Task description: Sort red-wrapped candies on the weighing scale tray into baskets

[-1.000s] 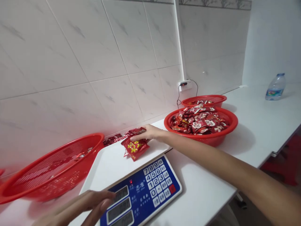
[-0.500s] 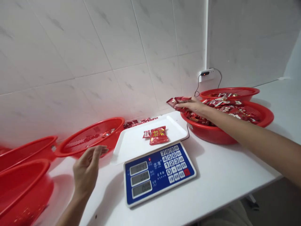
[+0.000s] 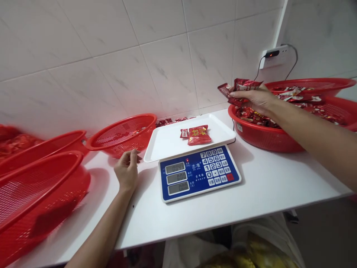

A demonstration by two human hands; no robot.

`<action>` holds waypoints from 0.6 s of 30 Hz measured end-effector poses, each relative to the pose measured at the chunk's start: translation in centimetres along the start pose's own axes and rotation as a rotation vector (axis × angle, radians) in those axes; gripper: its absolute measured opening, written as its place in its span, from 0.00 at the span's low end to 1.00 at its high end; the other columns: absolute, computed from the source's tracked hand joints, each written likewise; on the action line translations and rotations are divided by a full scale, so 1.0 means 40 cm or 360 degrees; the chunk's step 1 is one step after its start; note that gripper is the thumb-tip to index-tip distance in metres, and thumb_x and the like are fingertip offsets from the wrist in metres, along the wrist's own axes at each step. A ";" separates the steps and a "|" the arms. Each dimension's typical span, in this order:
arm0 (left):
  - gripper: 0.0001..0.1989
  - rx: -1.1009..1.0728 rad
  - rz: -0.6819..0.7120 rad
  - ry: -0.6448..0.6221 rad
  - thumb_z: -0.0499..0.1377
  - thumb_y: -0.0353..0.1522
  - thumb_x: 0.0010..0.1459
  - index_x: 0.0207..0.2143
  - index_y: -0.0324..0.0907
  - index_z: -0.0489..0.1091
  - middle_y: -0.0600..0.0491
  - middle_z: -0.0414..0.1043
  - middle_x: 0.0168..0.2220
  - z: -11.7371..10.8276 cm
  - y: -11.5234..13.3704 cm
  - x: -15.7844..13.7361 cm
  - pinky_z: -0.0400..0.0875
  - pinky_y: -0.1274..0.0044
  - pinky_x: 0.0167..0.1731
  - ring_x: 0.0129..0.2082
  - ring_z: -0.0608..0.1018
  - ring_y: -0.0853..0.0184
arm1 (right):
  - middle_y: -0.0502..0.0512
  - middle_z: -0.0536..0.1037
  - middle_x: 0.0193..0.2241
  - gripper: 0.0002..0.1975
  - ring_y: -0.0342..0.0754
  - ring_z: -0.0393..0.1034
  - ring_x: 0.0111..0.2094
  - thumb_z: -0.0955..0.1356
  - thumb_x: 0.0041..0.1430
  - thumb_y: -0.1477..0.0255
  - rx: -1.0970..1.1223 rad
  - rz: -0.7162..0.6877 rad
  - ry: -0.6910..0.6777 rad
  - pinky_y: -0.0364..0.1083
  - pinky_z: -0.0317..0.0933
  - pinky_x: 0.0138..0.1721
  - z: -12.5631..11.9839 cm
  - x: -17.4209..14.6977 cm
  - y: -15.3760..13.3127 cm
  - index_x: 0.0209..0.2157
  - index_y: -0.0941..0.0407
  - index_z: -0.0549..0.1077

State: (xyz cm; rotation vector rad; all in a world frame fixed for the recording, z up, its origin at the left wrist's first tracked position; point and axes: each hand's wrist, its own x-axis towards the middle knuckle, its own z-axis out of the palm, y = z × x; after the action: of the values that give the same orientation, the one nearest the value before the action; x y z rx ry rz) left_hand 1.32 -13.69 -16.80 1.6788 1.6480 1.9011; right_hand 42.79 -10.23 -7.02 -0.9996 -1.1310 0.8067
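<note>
My right hand (image 3: 258, 98) is closed around several red snack packets (image 3: 247, 85), raised over the near edge of a red basket (image 3: 267, 136) filled with similar packets. My left hand (image 3: 126, 169) rests by the tray's left corner, its fingers curled in; nothing shows in them. Between my hands stands a blue and white digital scale (image 3: 192, 188). On its white tray (image 3: 167, 143) lie a larger red packet (image 3: 199, 135) with gold lettering and a small red and white packet (image 3: 184, 133), side by side.
Behind the filled basket stands another red basket (image 3: 329, 82). To the left are more red baskets, one (image 3: 97, 143) beside the tray and another (image 3: 67, 163) nearer me. Small red packets (image 3: 173, 121) lie behind the tray. A power strip (image 3: 275, 56) hangs on the wall.
My right hand has lifted the packets a little away from the basket. My left hand has come lower, nearer the table. The camera view has shifted; the packets on the tray stay in place.
</note>
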 end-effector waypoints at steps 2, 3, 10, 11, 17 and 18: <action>0.12 -0.0020 0.0002 -0.0008 0.59 0.40 0.54 0.27 0.41 0.73 0.56 0.70 0.19 -0.002 0.000 0.000 0.68 0.79 0.22 0.20 0.71 0.69 | 0.52 0.80 0.32 0.10 0.45 0.74 0.34 0.76 0.46 0.80 -0.0037 0.0109 -0.0331 0.53 0.68 0.51 0.008 -0.019 -0.002 0.33 0.58 0.79; 0.12 -0.0028 0.0001 -0.0014 0.59 0.40 0.54 0.27 0.41 0.73 0.55 0.70 0.19 -0.003 -0.001 0.000 0.67 0.79 0.22 0.20 0.71 0.69 | 0.53 0.81 0.33 0.11 0.46 0.75 0.36 0.77 0.46 0.78 -0.0094 0.0169 -0.0535 0.53 0.67 0.53 0.011 -0.027 -0.001 0.34 0.58 0.79; 0.14 -0.0045 -0.0004 -0.0048 0.59 0.42 0.54 0.28 0.41 0.74 0.54 0.71 0.21 -0.008 -0.003 -0.002 0.66 0.79 0.22 0.21 0.71 0.69 | 0.59 0.80 0.48 0.15 0.54 0.69 0.56 0.75 0.55 0.63 -0.0517 0.0050 -0.0956 0.53 0.60 0.60 0.011 -0.047 0.000 0.42 0.55 0.81; 0.14 -0.0046 -0.0004 -0.0055 0.59 0.42 0.54 0.28 0.41 0.74 0.54 0.71 0.21 -0.008 -0.002 -0.003 0.65 0.79 0.22 0.21 0.71 0.70 | 0.59 0.80 0.48 0.15 0.54 0.69 0.57 0.74 0.56 0.63 -0.0486 0.0011 -0.0833 0.53 0.61 0.60 0.011 -0.046 -0.001 0.43 0.55 0.80; 0.14 -0.0055 -0.0010 -0.0071 0.59 0.43 0.54 0.28 0.41 0.73 0.54 0.71 0.21 -0.010 -0.002 -0.003 0.64 0.79 0.21 0.21 0.70 0.70 | 0.60 0.78 0.52 0.09 0.54 0.70 0.55 0.73 0.56 0.72 -0.0465 0.0011 -0.0667 0.54 0.60 0.61 0.024 -0.049 -0.002 0.39 0.58 0.79; 0.14 -0.0056 -0.0010 -0.0069 0.59 0.43 0.54 0.28 0.41 0.73 0.54 0.71 0.21 -0.010 -0.003 -0.002 0.64 0.79 0.21 0.21 0.70 0.70 | 0.60 0.78 0.51 0.09 0.54 0.71 0.55 0.73 0.56 0.73 -0.0498 0.0037 -0.0693 0.54 0.60 0.62 0.027 -0.051 -0.002 0.40 0.59 0.79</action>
State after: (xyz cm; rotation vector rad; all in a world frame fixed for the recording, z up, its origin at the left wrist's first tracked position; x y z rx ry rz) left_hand 1.00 -13.96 -16.85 1.6870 1.5925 1.8662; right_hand 41.25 -11.88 -7.53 -1.1255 -1.6600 0.9102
